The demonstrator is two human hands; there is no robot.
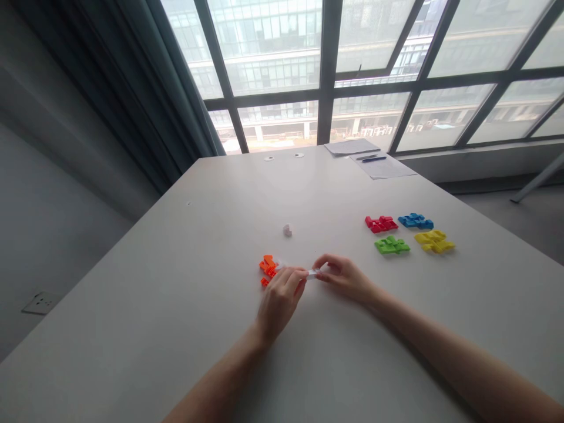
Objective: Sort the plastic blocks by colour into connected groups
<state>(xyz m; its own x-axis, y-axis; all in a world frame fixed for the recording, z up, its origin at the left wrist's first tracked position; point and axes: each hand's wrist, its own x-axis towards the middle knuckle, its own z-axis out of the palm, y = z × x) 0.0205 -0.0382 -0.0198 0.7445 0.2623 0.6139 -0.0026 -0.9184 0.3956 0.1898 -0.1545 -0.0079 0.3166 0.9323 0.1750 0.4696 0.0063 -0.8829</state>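
Between my two hands is a small white plastic piece (312, 274), pinched at its left end by my left hand (282, 296) and at its right end by my right hand (341, 275). Its exact kind is too small to make out. Several orange plastic pieces (268, 265) lie just behind and left of my left hand, which partly covers them. A bit of white shows beside the orange pieces. Farther back on the table rests another small whitish piece (287, 231), apart from both hands.
To the right lie groups of red pieces (381, 224), blue pieces (415, 221), green pieces (392, 245) and yellow pieces (434, 241). Paper sheets (383, 169) with a dark pen (373, 159) are at the white table's (176, 282) far right edge, near the windows.
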